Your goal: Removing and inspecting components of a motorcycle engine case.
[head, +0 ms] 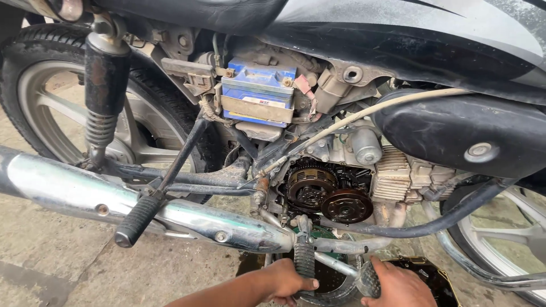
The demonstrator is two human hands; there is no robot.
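left hand [287, 281]: clenched on footrest [303, 260] below open engine [329, 190] | right hand [398, 284]: grasping brake pedal [369, 278] just beside it | oil pan [429, 273] beneath, on floor | exhaust pipe [142, 207] to the left

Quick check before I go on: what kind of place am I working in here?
Probably an open-air or roadside motorcycle repair spot. The motorcycle stands on a rough concrete floor, its clutch assembly exposed with the cover off, and a dark oil tray sits beneath the engine.
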